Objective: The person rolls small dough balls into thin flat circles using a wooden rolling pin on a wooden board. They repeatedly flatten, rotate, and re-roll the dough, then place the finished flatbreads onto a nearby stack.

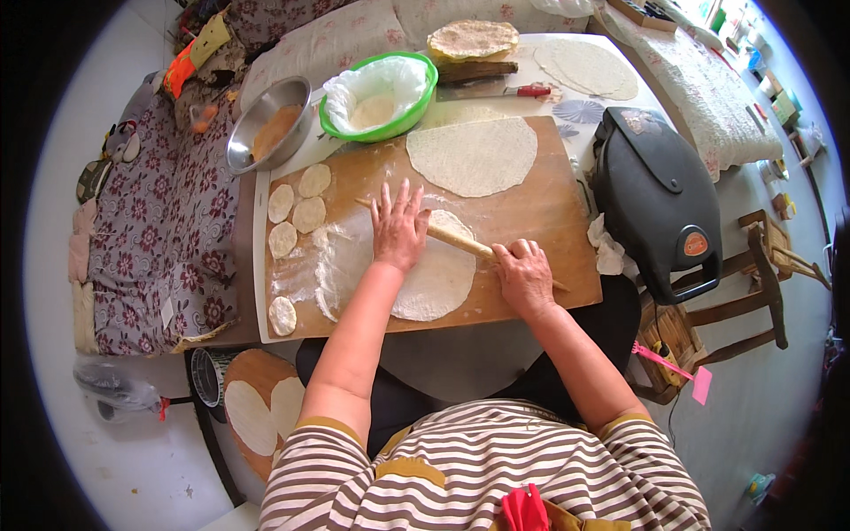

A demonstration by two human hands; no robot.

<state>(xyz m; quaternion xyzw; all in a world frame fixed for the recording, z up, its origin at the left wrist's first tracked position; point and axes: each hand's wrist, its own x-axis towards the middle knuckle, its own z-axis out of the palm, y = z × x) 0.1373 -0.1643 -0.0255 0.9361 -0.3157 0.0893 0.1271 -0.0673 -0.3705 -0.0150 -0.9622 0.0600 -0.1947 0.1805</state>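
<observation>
A wooden rolling pin (461, 243) lies slantwise over a thin round of dough (435, 285) on a floured wooden board (558, 199). My right hand (526, 275) is closed around the pin near its right end. My left hand (400, 229) lies over the pin's left part, palm down with fingers stretched out; whether it grips the pin is hidden. A larger flat dough sheet (473, 156) rests at the board's far edge. Several small dough discs (309, 214) are at the board's left side, beside scattered white flour (325, 265).
Behind the board stand a steel bowl (302, 126), a green basin (425, 103) lined with plastic and a cleaver (471, 89). A black electric griddle (654, 179) stands at the right, near a wooden chair (737, 299). More flatbreads (250, 415) lie on a round board at lower left.
</observation>
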